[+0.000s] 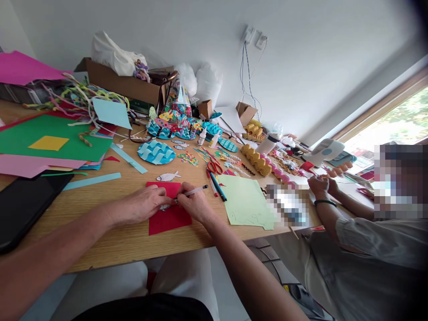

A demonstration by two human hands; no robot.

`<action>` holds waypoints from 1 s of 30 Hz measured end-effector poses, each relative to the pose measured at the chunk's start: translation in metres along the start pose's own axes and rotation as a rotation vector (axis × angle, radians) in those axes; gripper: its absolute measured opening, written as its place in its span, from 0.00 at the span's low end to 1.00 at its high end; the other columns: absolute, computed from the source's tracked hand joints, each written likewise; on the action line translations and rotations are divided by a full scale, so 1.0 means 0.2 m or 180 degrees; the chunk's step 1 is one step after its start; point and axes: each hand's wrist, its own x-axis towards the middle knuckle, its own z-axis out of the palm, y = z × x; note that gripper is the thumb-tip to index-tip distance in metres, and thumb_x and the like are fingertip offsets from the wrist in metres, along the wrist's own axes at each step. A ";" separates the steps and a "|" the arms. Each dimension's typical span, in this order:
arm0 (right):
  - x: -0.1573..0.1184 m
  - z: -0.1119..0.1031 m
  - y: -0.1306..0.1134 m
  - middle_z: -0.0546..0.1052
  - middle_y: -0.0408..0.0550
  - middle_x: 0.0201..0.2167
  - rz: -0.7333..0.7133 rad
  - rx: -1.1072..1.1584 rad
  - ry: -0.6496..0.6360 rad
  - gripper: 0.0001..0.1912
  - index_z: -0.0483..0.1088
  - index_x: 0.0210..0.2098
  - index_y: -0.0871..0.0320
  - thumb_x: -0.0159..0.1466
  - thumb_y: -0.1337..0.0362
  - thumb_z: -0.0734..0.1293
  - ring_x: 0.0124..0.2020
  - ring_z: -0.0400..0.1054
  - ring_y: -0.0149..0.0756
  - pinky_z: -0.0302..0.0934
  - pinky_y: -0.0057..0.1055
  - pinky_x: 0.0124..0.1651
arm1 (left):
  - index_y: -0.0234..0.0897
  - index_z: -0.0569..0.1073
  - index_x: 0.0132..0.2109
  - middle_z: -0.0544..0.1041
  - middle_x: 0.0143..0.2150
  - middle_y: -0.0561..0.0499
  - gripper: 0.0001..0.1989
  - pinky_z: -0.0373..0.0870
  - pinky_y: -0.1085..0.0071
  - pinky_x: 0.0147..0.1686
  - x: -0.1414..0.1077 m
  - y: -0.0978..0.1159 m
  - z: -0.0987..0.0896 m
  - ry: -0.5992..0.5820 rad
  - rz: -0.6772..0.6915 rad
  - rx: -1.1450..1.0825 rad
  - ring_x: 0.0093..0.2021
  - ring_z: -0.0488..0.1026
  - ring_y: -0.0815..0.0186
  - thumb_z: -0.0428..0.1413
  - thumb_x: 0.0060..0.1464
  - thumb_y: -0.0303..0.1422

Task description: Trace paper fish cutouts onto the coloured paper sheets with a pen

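A red sheet of paper (pixel 169 221) lies on the wooden table near its front edge. My left hand (pixel 146 204) rests on the sheet's left part, its fingers pressed on a small white paper fish (pixel 164 207). From the right, my right hand (pixel 194 206) is closed round a pen (pixel 197 191), whose lower end is hidden by the fingers close to that fish. Just above the red sheet lies another white fish cutout (pixel 168 176). Right of my right hand is a light green sheet (pixel 247 200) with faint drawn outlines.
Red scissors (pixel 214 167) and markers (pixel 220 189) lie beyond my right hand. A black tablet-like object (pixel 30 205) and coloured papers (pixel 83 140) are at left. Glue bottles (pixel 202 137) stand farther back. Another person (pixel 377 240) sits at right.
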 end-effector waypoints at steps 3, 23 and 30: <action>0.00 0.00 0.00 0.65 0.37 0.19 -0.0018 -0.0018 -0.0004 0.07 0.60 0.21 0.56 0.49 0.74 0.58 0.23 0.57 0.28 0.49 0.22 0.25 | 0.38 0.72 0.47 0.73 0.39 0.46 0.16 0.65 0.66 0.40 -0.02 0.01 0.00 0.0116 -0.0057 -0.0033 0.39 0.69 0.60 0.47 0.54 0.22; 0.00 0.00 -0.01 0.64 0.38 0.20 -0.0132 -0.0253 -0.0040 0.06 0.59 0.21 0.55 0.50 0.73 0.59 0.24 0.58 0.29 0.50 0.23 0.26 | 0.45 0.71 0.51 0.71 0.41 0.49 0.20 0.63 0.67 0.42 -0.10 -0.02 0.08 0.0299 -0.0030 -0.0097 0.42 0.68 0.61 0.43 0.59 0.21; 0.02 0.03 -0.04 0.65 0.38 0.20 -0.0217 -0.0353 -0.0105 0.07 0.59 0.22 0.55 0.51 0.74 0.60 0.24 0.58 0.29 0.50 0.23 0.26 | 0.44 0.72 0.50 0.72 0.46 0.48 0.17 0.63 0.63 0.46 -0.10 -0.03 0.10 0.0342 -0.0088 -0.0188 0.46 0.67 0.59 0.43 0.61 0.27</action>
